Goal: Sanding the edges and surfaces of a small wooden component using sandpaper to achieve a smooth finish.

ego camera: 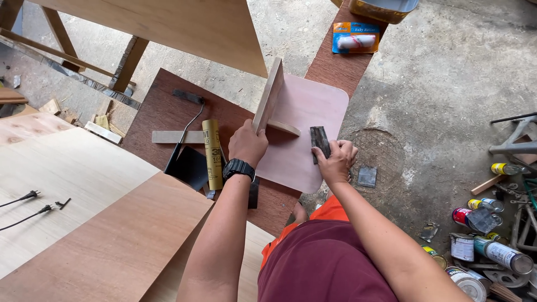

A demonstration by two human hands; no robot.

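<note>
A pinkish rounded wooden panel (pixel 313 106) lies on a dark brown board (pixel 162 112), with an upright plywood piece (pixel 269 92) joined to it. My left hand (pixel 247 144), a black watch on its wrist, grips the lower end of the upright piece. My right hand (pixel 335 161) presses a dark folded piece of sandpaper (pixel 319 140) flat on the panel near its right edge.
Left of my left hand lie a yellow roll (pixel 212 154), a black sheet (pixel 190 166) and a wooden strip (pixel 176 136). Plywood sheets (pixel 84 223) sit lower left. Several paint cans (pixel 492 251) crowd the concrete floor at right. A packaged paint roller (pixel 356 38) lies at the top.
</note>
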